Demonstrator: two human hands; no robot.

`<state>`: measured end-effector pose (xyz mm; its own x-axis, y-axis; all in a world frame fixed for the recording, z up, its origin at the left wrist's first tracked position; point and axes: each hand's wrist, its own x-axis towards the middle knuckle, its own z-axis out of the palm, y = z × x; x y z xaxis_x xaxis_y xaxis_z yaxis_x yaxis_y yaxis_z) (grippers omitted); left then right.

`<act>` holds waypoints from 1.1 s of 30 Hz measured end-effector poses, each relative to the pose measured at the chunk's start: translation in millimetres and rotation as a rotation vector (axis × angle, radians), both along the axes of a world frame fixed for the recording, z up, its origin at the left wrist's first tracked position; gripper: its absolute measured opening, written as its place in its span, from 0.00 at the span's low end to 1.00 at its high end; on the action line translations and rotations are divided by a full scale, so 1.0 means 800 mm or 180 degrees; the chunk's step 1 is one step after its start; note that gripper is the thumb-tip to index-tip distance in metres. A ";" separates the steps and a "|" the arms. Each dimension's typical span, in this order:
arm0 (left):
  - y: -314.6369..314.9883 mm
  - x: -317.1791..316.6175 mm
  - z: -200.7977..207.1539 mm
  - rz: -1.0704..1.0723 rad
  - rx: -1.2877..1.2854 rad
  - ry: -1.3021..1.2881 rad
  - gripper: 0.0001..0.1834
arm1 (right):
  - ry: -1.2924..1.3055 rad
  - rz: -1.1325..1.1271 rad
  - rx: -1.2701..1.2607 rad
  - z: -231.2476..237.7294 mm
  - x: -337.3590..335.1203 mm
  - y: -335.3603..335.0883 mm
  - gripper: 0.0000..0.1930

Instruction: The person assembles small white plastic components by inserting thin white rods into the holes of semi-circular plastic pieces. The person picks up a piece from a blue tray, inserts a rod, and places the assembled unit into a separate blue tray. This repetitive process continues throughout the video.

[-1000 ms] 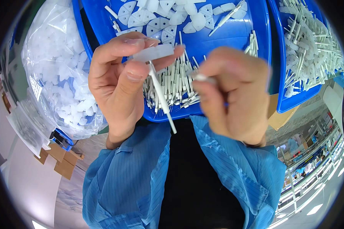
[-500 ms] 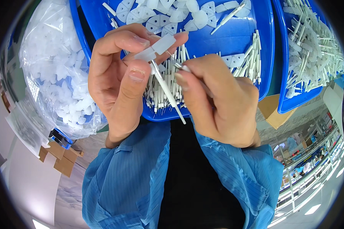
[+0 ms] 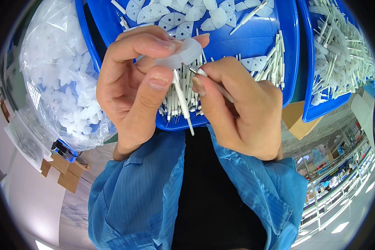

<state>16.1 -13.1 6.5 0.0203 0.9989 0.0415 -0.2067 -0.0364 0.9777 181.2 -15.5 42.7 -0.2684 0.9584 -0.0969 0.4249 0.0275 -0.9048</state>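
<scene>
The person's left hand [image 3: 131, 89], left of the frame's centre, is turned palm inward with the fingers curled over and the thumb raised beneath them. Between thumb and fingers it pinches a translucent white plastic piece with a curved outer edge [image 3: 183, 55], held just above the middle of the frame. From its underside a slim white rod with a narrower end [image 3: 181, 98] slants down toward the lower centre.

The right hand [image 3: 248, 110], right of centre, shows its back, knuckles bent; thumb and index finger grip a white rod with a shiny metal tip [image 3: 201, 72]. That tip points up and left, near the plastic piece; whether they touch cannot be told. Both wrists emerge from loose, finely striped blue fabric sleeves [image 3: 141, 187].

Behind the hands, a smooth blue plastic tray [image 3: 233, 46] carries flat wedge-shaped pieces with small dark holes and bundled rods. A wrinkled clear plastic bag of whitish pieces [image 3: 56, 71] bulges at upper left.
</scene>
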 end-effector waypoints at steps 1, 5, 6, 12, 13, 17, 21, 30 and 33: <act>0.002 0.000 0.002 -0.0062 0.0022 0.0012 0.16 | 0.0013 -0.0011 0.0008 0.001 0.000 0.002 0.03; 0.004 0.002 -0.002 -0.0108 0.0181 0.0043 0.18 | -0.0022 0.0027 0.0083 0.010 0.003 0.008 0.03; 0.003 0.002 -0.001 -0.0088 0.0188 0.0104 0.18 | -0.0032 0.0078 0.0077 0.011 0.005 0.009 0.03; -0.004 -0.004 0.007 0.0054 0.0281 0.0330 0.25 | -0.0165 0.0031 0.0312 0.003 0.001 0.007 0.05; -0.004 -0.005 0.006 0.0082 0.0332 0.0290 0.26 | -0.0167 0.0061 0.0305 0.003 0.000 0.006 0.05; -0.003 -0.007 0.006 0.0048 0.0462 0.0196 0.24 | -0.0175 0.0181 0.0335 0.002 0.003 0.005 0.05; -0.003 -0.005 0.013 0.0028 0.0308 0.0468 0.21 | 0.0092 0.0254 0.0243 0.000 0.006 0.008 0.05; 0.003 -0.007 0.009 -0.0037 0.0639 0.0369 0.16 | 0.1357 0.0093 -0.0131 -0.018 0.000 0.004 0.06; 0.006 -0.008 0.011 -0.0093 0.0892 0.0582 0.17 | 0.2007 -0.0073 -0.0476 -0.019 -0.003 0.001 0.08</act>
<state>10.0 -8.1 15.3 0.0812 0.9481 0.3074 -0.0338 -0.3056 0.9515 178.7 -15.1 27.2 -0.2971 0.9529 -0.0602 -0.1903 -0.1209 -0.9742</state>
